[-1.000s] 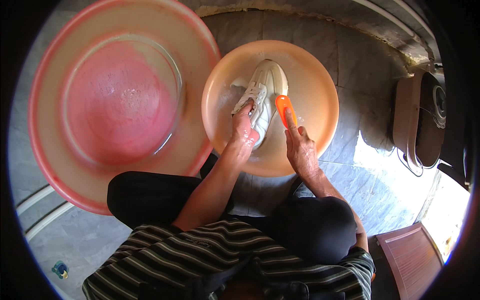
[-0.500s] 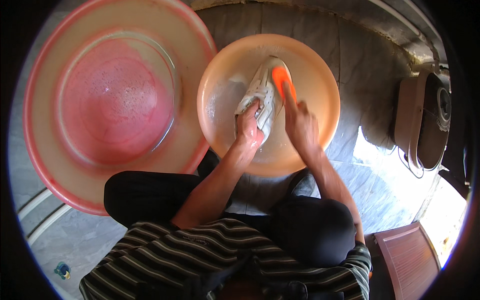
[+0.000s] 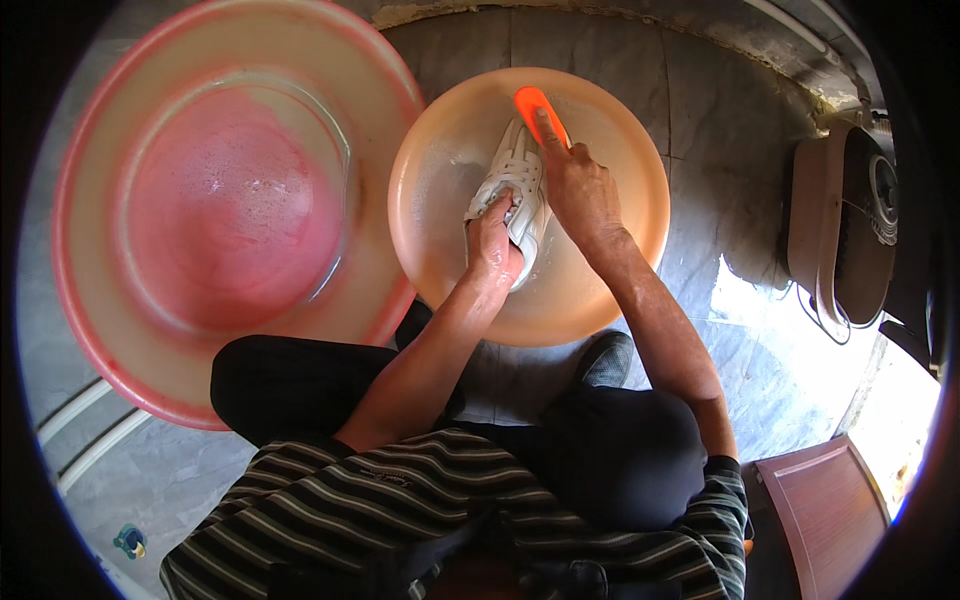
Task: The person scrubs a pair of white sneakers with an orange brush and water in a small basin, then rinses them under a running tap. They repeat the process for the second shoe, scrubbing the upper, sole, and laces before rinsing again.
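A white lace-up shoe [image 3: 522, 178] is held over the orange basin [image 3: 420, 135], its toe pointing away from me. My left hand [image 3: 492, 243] is closed on the shoe at its opening, thumb on the near end of the laces. In my right hand [image 3: 583, 190] is an orange scrub brush [image 3: 540, 108], gripped with the index finger stretched along its back. The brush is at the toe end, on the shoe's right side; its bristles are hidden underneath. Wet streaks show inside the basin.
To the left stands a larger pink-rimmed basin [image 3: 75, 270], with some liquid in its pink bottom. A brown appliance with a round dial [image 3: 840, 225] is at the right wall. My shoe [image 3: 605, 360] is close to the orange basin's near edge. A brown panel [image 3: 825, 510] lies at lower right.
My right hand has moved the brush forward and slightly left, past the shoe's toe. My left hand keeps its hold on the shoe, nearly in place.
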A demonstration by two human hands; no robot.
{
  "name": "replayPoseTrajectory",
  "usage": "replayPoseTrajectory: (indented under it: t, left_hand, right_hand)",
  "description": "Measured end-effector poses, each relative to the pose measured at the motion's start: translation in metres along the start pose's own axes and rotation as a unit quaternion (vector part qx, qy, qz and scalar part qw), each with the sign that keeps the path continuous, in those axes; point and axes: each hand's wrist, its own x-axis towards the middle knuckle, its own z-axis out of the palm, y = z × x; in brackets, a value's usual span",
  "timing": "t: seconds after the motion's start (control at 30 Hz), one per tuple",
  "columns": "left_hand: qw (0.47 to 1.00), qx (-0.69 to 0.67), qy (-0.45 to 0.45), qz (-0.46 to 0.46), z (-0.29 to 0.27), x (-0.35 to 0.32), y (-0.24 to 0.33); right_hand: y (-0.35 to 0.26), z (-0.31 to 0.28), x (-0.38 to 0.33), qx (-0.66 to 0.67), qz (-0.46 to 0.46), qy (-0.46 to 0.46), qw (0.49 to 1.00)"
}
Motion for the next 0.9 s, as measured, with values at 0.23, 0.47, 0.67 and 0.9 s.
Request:
replayPoseTrajectory:
  t: [0.23, 0.47, 0.67, 0.9]
  left_hand:
    - [0.996, 0.077, 0.029, 0.045, 0.0, 0.004, -0.001]
    - [0.999, 0.026, -0.013, 0.04, 0.01, -0.012, 0.006]
    - [0.995, 0.034, -0.049, 0.077, 0.003, -0.008, -0.009]
    - [0.995, 0.012, -0.071, 0.062, 0.002, -0.007, -0.007]
  right_hand:
    - [-0.004, -0.009, -0.076, -0.016, 0.046, -0.09, 0.995]
    - [0.011, -0.017, 0.01, 0.139, 0.075, 0.04, 0.987]
    - [0.015, -0.043, -0.08, 0.282, 0.21, 0.03, 0.936]
    - [0.0, -0.029, -0.064, 0.373, 0.324, -0.037, 0.869]
